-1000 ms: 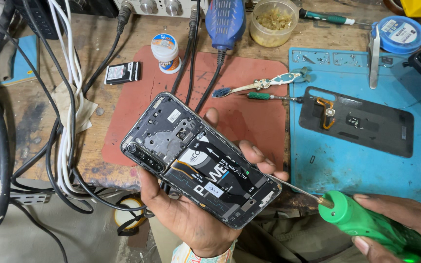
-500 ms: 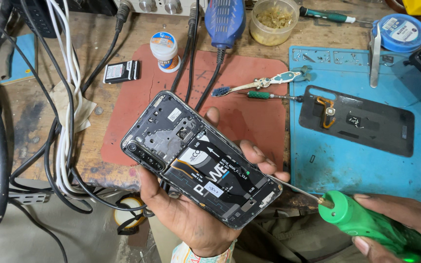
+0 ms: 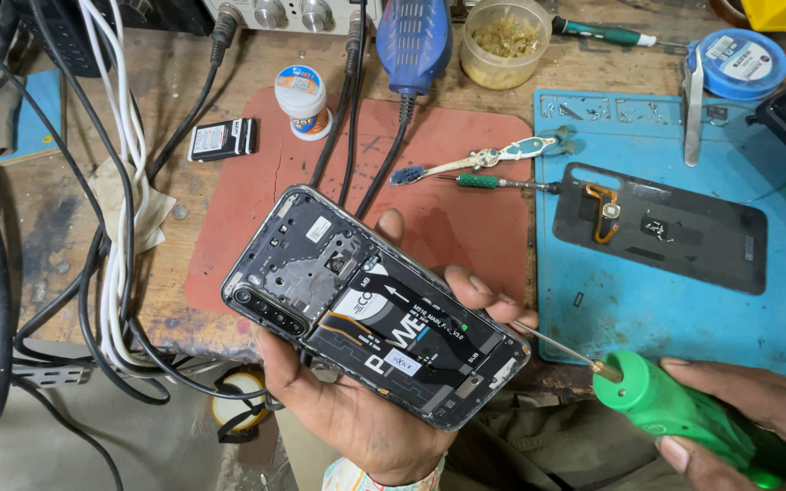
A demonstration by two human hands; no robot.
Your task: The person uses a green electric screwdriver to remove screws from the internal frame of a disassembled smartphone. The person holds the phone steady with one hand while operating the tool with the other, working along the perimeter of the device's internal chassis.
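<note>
The left hand (image 3: 357,414) cradles an opened smartphone (image 3: 375,305) from below, palm under its lower edge and fingertips curling over the far long side. The phone lies tilted, back cover off: a grey metal shield and a row of camera lenses fill the end away from the wrist, and a black battery with large white lettering and a flat black ribbon cable fills the end towards the right hand. The right hand (image 3: 757,418) is wrapped around the green handle of a screwdriver (image 3: 675,409), whose thin shaft runs up and leftwards to the phone's near corner, where the tip meets the frame.

Beyond the phone lies a red-brown work mat (image 3: 466,218). At its far left edge stands a small white jar (image 3: 302,100) with a round blue-and-orange label on its lid; left of that lies a small black rectangular battery (image 3: 220,138) with a white label. Beyond the screwdriver grip, a blue mat (image 3: 666,318) carries the phone's dark back cover (image 3: 675,232), inner side up, with an orange flex strip. At the blue mat's far corner sits a round blue tin (image 3: 739,59) with a white label on top.
</note>
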